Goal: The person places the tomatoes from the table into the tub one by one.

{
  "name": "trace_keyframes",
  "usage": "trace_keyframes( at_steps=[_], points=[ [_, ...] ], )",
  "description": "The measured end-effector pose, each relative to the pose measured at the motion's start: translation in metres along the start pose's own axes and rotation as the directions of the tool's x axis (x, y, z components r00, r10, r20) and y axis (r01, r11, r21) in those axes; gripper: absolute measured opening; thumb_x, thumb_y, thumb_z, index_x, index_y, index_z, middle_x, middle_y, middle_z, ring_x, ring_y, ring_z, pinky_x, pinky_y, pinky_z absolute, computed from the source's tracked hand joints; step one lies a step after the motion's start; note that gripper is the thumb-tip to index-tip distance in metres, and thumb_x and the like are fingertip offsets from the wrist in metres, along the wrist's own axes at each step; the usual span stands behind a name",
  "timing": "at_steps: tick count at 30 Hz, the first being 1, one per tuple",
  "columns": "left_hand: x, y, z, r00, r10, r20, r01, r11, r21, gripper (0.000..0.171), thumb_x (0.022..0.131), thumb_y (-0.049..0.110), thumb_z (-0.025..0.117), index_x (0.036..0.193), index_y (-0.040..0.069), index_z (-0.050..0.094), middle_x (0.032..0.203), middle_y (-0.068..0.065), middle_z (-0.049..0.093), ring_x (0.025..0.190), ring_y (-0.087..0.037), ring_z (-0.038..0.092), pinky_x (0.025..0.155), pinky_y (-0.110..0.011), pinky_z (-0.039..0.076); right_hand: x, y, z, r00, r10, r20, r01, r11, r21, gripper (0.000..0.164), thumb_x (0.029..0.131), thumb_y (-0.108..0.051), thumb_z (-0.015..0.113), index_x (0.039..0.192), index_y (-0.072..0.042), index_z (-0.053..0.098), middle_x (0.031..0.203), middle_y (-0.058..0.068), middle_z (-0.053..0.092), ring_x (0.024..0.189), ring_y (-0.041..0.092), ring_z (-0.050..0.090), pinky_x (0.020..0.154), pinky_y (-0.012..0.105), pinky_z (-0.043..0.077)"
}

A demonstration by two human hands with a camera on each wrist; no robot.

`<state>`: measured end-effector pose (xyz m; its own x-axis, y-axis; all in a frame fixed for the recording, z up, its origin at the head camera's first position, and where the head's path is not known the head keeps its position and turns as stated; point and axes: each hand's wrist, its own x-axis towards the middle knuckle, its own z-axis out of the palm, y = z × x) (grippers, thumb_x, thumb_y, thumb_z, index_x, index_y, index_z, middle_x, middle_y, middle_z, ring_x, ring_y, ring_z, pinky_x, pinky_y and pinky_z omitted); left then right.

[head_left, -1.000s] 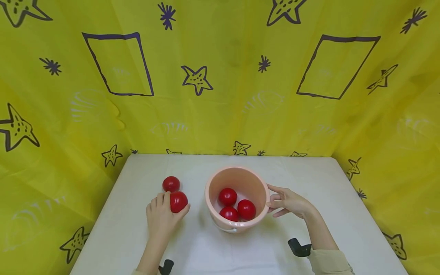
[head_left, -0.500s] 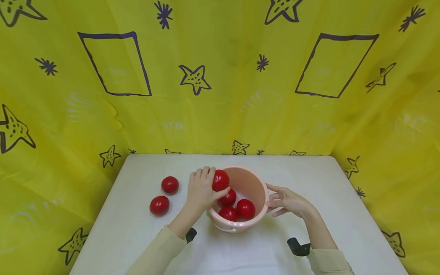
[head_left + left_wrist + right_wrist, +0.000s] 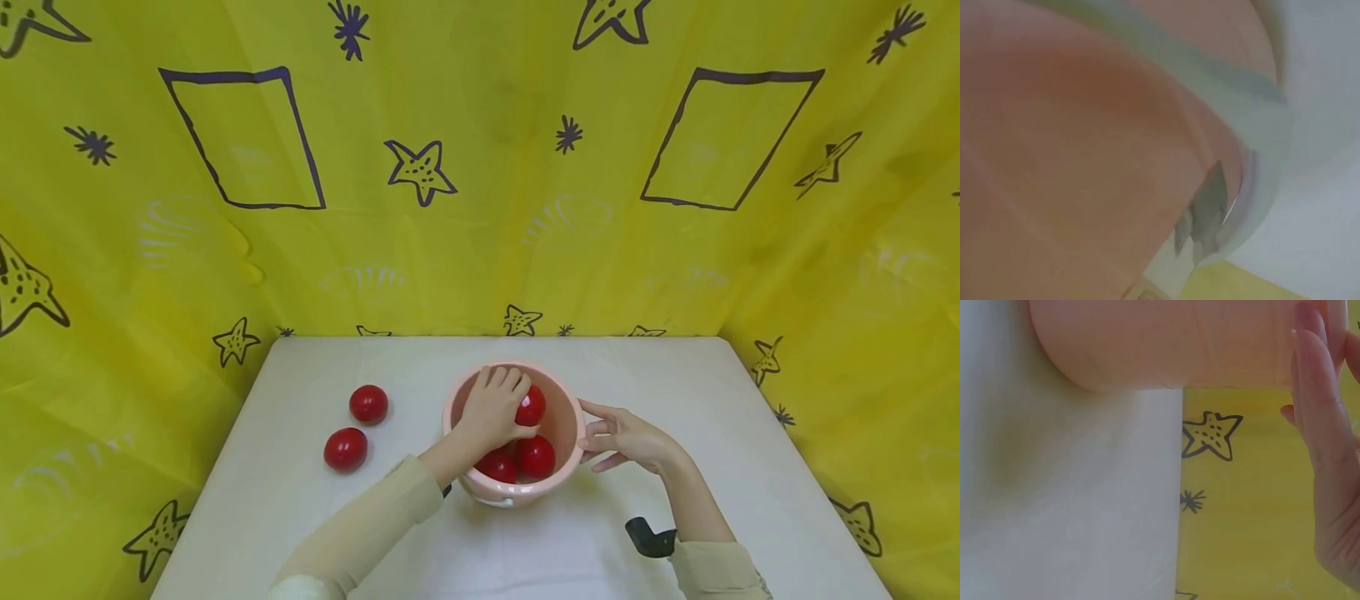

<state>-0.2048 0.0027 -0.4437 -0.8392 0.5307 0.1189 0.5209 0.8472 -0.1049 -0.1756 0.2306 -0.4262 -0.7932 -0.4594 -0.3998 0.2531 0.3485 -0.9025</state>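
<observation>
My left hand (image 3: 491,412) reaches inside the pink bucket (image 3: 452,400) and holds a shiny red apple-like ball (image 3: 532,406) between thumb and fingers. Beneath it, a red ball (image 3: 536,457) and another red ball (image 3: 498,467) lie in the bucket; the hand covers part of the inside. My right hand (image 3: 626,437) touches the bucket's right side near the rim, its fingers fairly straight. From the right wrist, that hand (image 3: 1325,419) shows beside the bucket's outer wall (image 3: 1191,344). The left wrist view is filled by the bucket's wall (image 3: 1072,156), close and blurred, hiding the held ball.
Left of the bucket, a red ball (image 3: 368,404) and a second red ball (image 3: 346,450) rest on the white table (image 3: 675,375). The bucket's white handle (image 3: 495,502) hangs at its front. A yellow patterned curtain (image 3: 480,250) stands behind the table and along both sides.
My left hand has carried the red ball from the table's left side rightward over the rim and into the bucket. My right hand has stayed at the bucket's side.
</observation>
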Motion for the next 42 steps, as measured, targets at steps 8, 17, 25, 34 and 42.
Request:
trace_keyframes(
  at_steps=[8, 17, 25, 34, 42],
  points=[
    [0.010, 0.003, 0.010, 0.985, 0.134, 0.105, -0.155, 0.960, 0.233, 0.075, 0.071, 0.068, 0.057, 0.129, 0.023, 0.042, 0.124, 0.002, 0.048, 0.113, -0.016, 0.041, 0.102, -0.038, 0.035, -0.002, 0.001, -0.001, 1.000, -0.010, 0.017, 0.010, 1.000, 0.016, 0.079, 0.085, -0.016, 0.064, 0.144, 0.002, 0.015, 0.108, 0.021, 0.062, 0.085, 0.027, 0.067, 0.071, 0.041, 0.055],
    [0.011, 0.006, 0.014, 0.961, 0.104, 0.256, -0.209, 0.880, 0.426, 0.080, 0.070, 0.066, 0.059, 0.135, 0.033, 0.029, 0.124, 0.004, 0.043, 0.115, -0.015, 0.038, 0.099, -0.033, 0.035, -0.004, 0.000, -0.001, 1.000, -0.013, 0.019, 0.012, 1.000, 0.021, 0.080, 0.085, -0.017, 0.064, 0.144, 0.001, 0.014, 0.110, 0.024, 0.060, 0.085, 0.026, 0.067, 0.071, 0.040, 0.055],
    [0.010, 0.009, 0.014, 0.953, 0.096, 0.288, -0.221, 0.870, 0.441, 0.077, 0.074, 0.063, 0.058, 0.140, 0.039, 0.025, 0.123, 0.003, 0.042, 0.114, -0.015, 0.037, 0.095, -0.032, 0.036, -0.003, 0.000, -0.002, 1.000, -0.012, 0.021, 0.012, 1.000, 0.012, 0.079, 0.085, -0.016, 0.064, 0.144, 0.000, 0.014, 0.109, 0.023, 0.061, 0.084, 0.027, 0.067, 0.070, 0.040, 0.055],
    [0.011, 0.006, 0.012, 0.963, 0.138, 0.231, -0.213, 0.916, 0.340, 0.072, 0.075, 0.061, 0.060, 0.136, 0.035, 0.032, 0.128, 0.003, 0.043, 0.116, -0.016, 0.038, 0.100, -0.036, 0.036, -0.004, 0.001, -0.001, 1.000, -0.010, 0.020, 0.009, 1.000, 0.024, 0.079, 0.085, -0.016, 0.064, 0.144, 0.001, 0.014, 0.109, 0.022, 0.061, 0.084, 0.027, 0.067, 0.071, 0.041, 0.055],
    [0.004, -0.008, 0.000, 0.970, 0.119, -0.211, -0.137, 0.988, -0.072, 0.049, 0.080, 0.045, 0.060, 0.122, 0.023, 0.048, 0.118, 0.000, 0.051, 0.111, -0.018, 0.043, 0.100, -0.042, 0.036, -0.001, 0.002, 0.000, 1.000, -0.013, 0.022, 0.013, 1.000, 0.027, 0.078, 0.086, -0.016, 0.063, 0.144, 0.001, 0.015, 0.109, 0.022, 0.061, 0.085, 0.027, 0.066, 0.071, 0.041, 0.055]
  ],
)
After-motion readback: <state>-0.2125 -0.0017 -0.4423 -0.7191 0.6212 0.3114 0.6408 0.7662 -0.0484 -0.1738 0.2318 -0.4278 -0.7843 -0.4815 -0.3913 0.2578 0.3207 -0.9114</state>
